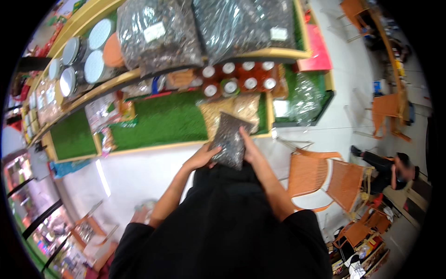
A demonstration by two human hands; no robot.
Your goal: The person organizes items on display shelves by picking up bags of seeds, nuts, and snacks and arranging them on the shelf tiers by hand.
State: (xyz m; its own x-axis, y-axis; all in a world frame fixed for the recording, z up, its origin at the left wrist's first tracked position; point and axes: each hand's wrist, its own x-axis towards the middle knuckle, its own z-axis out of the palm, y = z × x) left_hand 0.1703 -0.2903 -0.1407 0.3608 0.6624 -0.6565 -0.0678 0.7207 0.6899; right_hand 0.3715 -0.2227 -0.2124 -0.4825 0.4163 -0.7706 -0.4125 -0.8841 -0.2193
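A clear plastic bag of dark dried goods (230, 141) is held in front of my body, between both hands. My left hand (202, 157) grips its lower left edge, thumb on top. On its right edge is my right hand (249, 148), with the thumb on the front and the other fingers hidden behind the bag. Just beyond it, bags of pale yellow grain-like goods (217, 113) lie on a shelf lined with green artificial turf (167, 118). Behind them stand several white-capped bottles of reddish-brown liquid (244, 82).
Large plastic sacks of dark goods (160, 38) rest on the upper shelf beside lidded jars (94, 66). A wooden shelf edge (156, 145) runs before me. Orange woven chairs (308, 172) stand at the right, near a seated person (386, 172). Another person's arm (104, 258) shows at lower left.
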